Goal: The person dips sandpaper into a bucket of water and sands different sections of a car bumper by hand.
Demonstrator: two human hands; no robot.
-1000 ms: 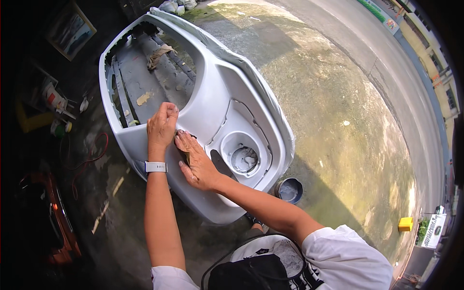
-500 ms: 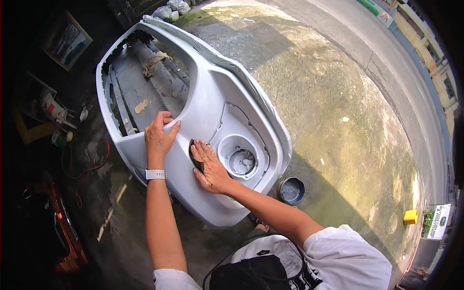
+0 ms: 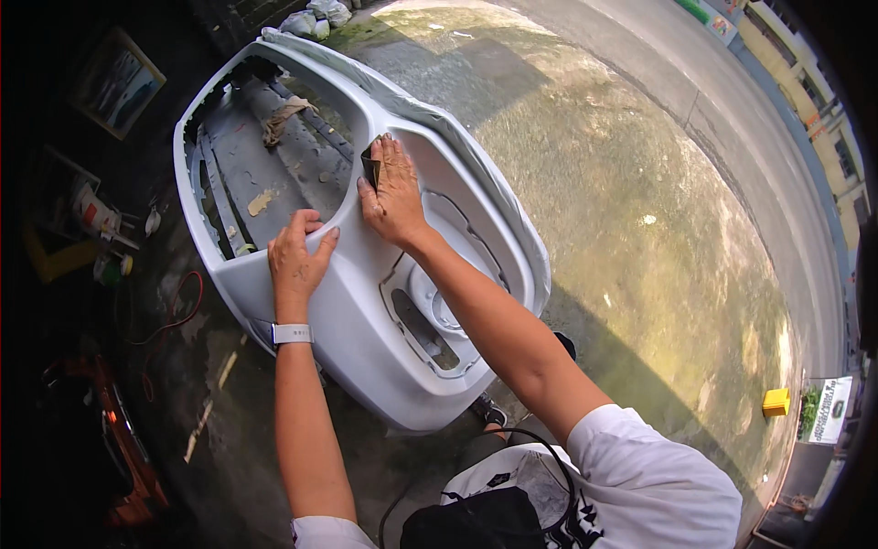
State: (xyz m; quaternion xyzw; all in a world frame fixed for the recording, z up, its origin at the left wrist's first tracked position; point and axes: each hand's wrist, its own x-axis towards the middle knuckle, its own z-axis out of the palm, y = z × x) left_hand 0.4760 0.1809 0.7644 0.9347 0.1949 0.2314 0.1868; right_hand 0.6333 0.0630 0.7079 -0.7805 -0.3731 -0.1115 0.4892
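A large grey car bumper (image 3: 361, 320) stands in front of me, with a wide opening at its left and a recessed pocket at its right. My left hand (image 3: 297, 261) is closed over the opening's lower right rim, fingers bent and thumb apart. My right hand (image 3: 395, 197) presses a dark folded sheet of sandpaper (image 3: 371, 166) flat against the bumper's upper face, between the opening and the pocket. My right forearm covers part of the pocket's round hole (image 3: 444, 311).
A rag (image 3: 285, 119) lies on grey panels inside the opening. A red hose (image 3: 187, 316) curls over the floor at left, near a dark orange car part (image 3: 123, 439). Just past my right forearm shows the edge of a dark tub (image 3: 565, 344). A yellow box (image 3: 776, 403) stands far right.
My right hand has slid up and away along the bumper with the sandpaper, from beside the round hole to the upper face. My left hand keeps its place on the rim.
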